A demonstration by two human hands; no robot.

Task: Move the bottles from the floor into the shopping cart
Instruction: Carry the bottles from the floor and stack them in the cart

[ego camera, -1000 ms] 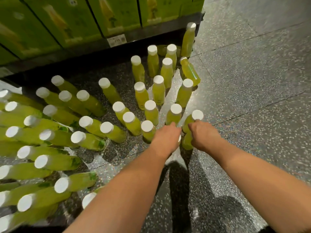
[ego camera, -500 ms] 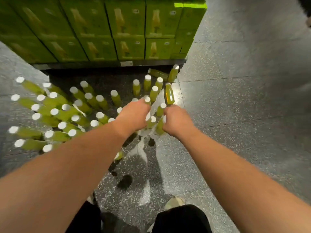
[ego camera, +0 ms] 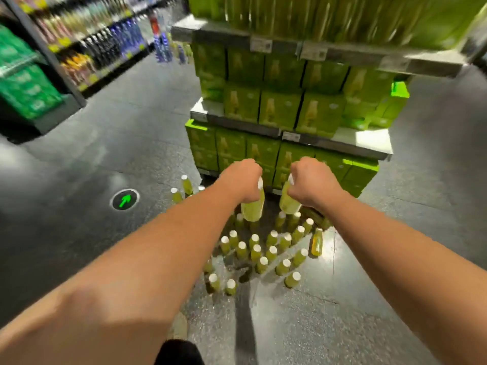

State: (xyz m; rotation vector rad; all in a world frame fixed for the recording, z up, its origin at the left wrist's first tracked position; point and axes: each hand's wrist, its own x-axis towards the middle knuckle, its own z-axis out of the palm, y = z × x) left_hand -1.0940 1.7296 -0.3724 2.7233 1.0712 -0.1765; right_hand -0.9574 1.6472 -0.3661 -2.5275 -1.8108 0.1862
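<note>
My left hand (ego camera: 241, 180) grips a yellow-green bottle (ego camera: 253, 208) by its white-capped neck, and the bottle hangs in the air. My right hand (ego camera: 313, 181) holds a second such bottle (ego camera: 288, 202) the same way, beside the first. Both are raised well above the floor. Below them several more white-capped green bottles (ego camera: 259, 252) stand on the dark speckled floor, and one yellower bottle (ego camera: 317, 242) stands at the group's right edge. No shopping cart is in view.
A shelving unit stacked with green cartons (ego camera: 284, 106) rises straight ahead behind the bottles. A drinks aisle (ego camera: 87, 43) runs at the far left. A round green arrow marker (ego camera: 124, 199) sits on the floor to the left. My dark shoe (ego camera: 179, 353) shows at the bottom.
Both hands have lifted a bottle each from the floor group and risen. The view has tilted up from the floor to the shelves, as I stood up.
</note>
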